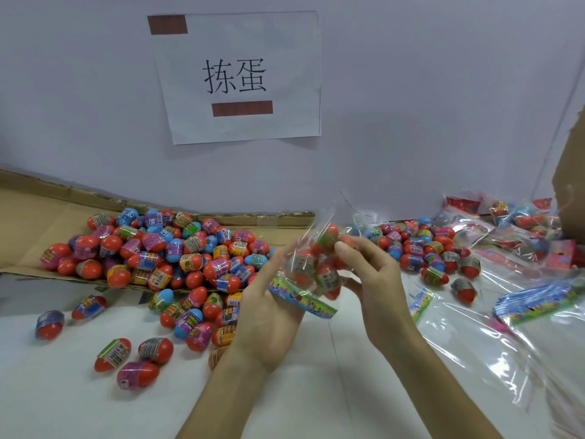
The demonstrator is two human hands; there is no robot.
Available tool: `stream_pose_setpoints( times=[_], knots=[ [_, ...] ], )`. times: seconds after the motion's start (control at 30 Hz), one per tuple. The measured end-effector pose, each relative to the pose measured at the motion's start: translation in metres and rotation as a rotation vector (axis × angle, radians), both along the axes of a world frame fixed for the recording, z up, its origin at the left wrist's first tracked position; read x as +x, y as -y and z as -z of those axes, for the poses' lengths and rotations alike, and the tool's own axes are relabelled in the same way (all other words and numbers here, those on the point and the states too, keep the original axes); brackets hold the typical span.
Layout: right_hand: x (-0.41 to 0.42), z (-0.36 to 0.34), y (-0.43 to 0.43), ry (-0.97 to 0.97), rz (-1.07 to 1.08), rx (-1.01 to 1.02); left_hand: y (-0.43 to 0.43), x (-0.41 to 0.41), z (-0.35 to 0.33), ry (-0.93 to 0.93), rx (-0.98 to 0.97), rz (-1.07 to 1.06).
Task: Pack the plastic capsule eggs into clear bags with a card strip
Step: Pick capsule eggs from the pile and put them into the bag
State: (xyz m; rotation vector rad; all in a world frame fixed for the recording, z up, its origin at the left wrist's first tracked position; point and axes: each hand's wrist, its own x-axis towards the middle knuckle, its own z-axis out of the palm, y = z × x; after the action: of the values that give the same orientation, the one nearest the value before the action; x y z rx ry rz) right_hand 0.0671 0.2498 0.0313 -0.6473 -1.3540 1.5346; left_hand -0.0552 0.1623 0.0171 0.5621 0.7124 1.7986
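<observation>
A clear bag holding several capsule eggs hangs between my hands above the white table, blurred by motion. A colourful card strip lies along its lower edge. My left hand supports the bag from below, palm up, with its fingers curled under the strip. My right hand pinches the bag's right side with thumb and fingers. A big pile of red, blue and orange eggs lies to the left, with a smaller heap to the right.
The left pile rests on flattened cardboard. Loose eggs are scattered at front left. Empty clear bags, a stack of card strips and filled bags lie on the right. A paper sign hangs on the wall.
</observation>
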Motion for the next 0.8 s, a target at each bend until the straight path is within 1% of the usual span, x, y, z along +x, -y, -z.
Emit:
stream_pose_setpoints(
  times=[0.03, 0.13, 0.17, 0.2, 0.3, 0.4, 0.47, 0.53, 0.6, 0.8],
  knots=[
    [0.002, -0.001, -0.001, 0.016, 0.003, 0.015, 0.0, -0.001, 0.001, -0.05, -0.006, -0.015],
    [0.006, -0.003, -0.004, 0.072, -0.017, 0.077, -0.002, -0.004, -0.002, -0.344, -0.074, -0.106],
    [0.007, -0.003, -0.005, 0.087, -0.046, 0.098, -0.003, -0.006, -0.002, -0.417, -0.095, -0.124],
    [0.008, -0.003, -0.005, 0.109, -0.084, 0.117, -0.004, -0.008, -0.003, -0.47, -0.11, -0.135],
    [0.006, -0.002, -0.001, 0.182, -0.171, 0.198, -0.003, -0.01, 0.002, -0.596, -0.07, -0.115],
    [0.0, 0.002, 0.005, 0.177, -0.188, 0.195, -0.004, -0.01, 0.005, -0.533, -0.044, -0.187],
    [-0.004, 0.004, 0.006, 0.153, -0.11, 0.15, -0.005, -0.01, 0.005, -0.472, -0.053, -0.255],
    [-0.005, 0.006, 0.007, 0.133, -0.038, 0.158, -0.005, -0.01, 0.004, -0.439, -0.076, -0.3],
    [-0.006, 0.007, 0.007, 0.135, -0.017, 0.196, -0.005, -0.009, 0.004, -0.421, -0.095, -0.317],
    [-0.005, 0.003, 0.008, 0.124, -0.011, 0.175, -0.003, -0.007, 0.0, -0.406, -0.13, -0.327]
  ],
)
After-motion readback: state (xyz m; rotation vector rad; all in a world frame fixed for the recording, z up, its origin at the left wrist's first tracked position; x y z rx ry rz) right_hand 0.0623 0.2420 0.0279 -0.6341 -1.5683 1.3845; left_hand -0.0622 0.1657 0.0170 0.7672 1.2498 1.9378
